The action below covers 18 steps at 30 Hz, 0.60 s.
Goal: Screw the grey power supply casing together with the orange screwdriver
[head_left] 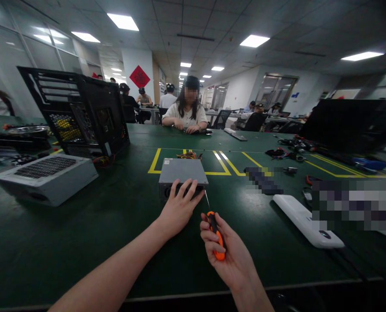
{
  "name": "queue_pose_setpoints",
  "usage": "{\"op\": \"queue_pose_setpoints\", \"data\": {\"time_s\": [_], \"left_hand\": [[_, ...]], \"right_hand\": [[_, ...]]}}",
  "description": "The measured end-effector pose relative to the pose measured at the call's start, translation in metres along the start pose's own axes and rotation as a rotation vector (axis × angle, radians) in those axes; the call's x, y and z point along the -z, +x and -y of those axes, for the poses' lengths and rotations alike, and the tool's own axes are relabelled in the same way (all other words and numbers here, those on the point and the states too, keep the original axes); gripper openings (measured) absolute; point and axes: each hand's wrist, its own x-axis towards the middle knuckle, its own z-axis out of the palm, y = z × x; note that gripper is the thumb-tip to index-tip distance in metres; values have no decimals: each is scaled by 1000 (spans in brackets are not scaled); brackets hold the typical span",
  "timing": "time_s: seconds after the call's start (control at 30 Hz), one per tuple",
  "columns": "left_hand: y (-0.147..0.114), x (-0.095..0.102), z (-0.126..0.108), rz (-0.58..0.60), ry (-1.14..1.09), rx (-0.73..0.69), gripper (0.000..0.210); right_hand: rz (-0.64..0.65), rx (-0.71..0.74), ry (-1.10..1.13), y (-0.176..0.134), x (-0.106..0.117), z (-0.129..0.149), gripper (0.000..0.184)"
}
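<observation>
The grey metal box [183, 170] lies flat on the green tabletop [115, 242], directly ahead of you, its near face turned toward you. Your left hand [179, 209] rests on its near edge: the fingers are spread apart, with the fingertips on the top at that edge and the palm side before the near face. The left thumb points to the near right corner. The box therefore lies under and beyond these fingers, without being enclosed by them.

Your right hand [228, 248] is clamped around the orange and black handle of the screwdriver [217, 238], fingers curled on the left side. The blade slopes up and away to the near right corner of the box, just beside the left thumb; whether the tip touches cannot be told. The right fingers are apart from the box.

Behind the box, coloured wires [193, 155] lie near yellow tape lines [228, 168]. To your left stand a second grey box [79, 175] with a perforated grille and, beyond it, a black computer case [97, 115]. To your right lies a white device [305, 221]. Across the tabletop, a person [189, 113] sits facing you.
</observation>
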Motion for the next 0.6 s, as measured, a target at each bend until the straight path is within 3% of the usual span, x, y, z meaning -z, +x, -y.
{"op": "queue_pose_setpoints", "data": {"time_s": [0.6], "left_hand": [[0, 0, -1, -9, 12, 8, 49]], "right_hand": [[32, -8, 24, 0, 1, 2, 20]]}}
